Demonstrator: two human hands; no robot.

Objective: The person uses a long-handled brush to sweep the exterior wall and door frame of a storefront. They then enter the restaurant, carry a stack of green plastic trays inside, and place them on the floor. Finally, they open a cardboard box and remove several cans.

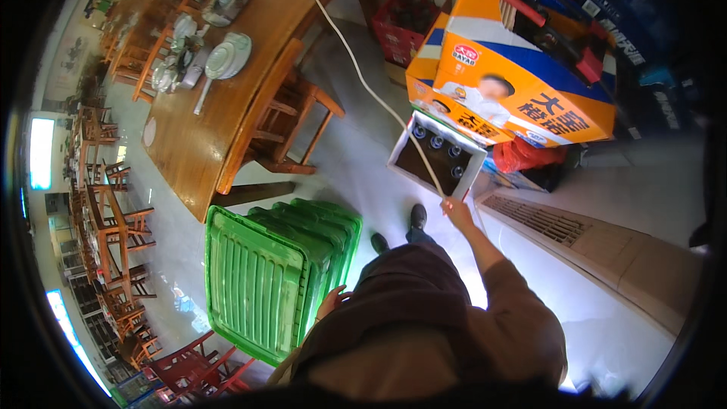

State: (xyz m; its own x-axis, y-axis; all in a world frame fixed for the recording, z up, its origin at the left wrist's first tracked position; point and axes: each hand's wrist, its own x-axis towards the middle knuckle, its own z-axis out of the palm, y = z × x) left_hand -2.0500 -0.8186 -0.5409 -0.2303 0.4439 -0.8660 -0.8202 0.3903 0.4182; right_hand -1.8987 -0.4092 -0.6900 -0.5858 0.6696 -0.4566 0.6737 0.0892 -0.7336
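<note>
A long pale cord (356,63) runs from the wooden table down across the floor area. My right hand (457,212) grips it beside the near edge of an opened cardboard box (396,150). Several bottles (437,141) stand inside that box, mostly along its far side, and the cord crosses over its opening. My left hand (334,301) hangs low by my apron (397,289), fingers apart and nothing visible in them. Just left of it stands a stack of green plastic crates or tubs (258,284); whether the fingers touch it is hard to see.
A wooden table (187,142) bearing stacked dishes (227,57) and a wooden chair (287,119) stand at upper left. Orange cartons (511,79), a red crate (406,40) and a red-handled hand truck (545,17) crowd the upper right. A beige vented unit (619,255) lines the right.
</note>
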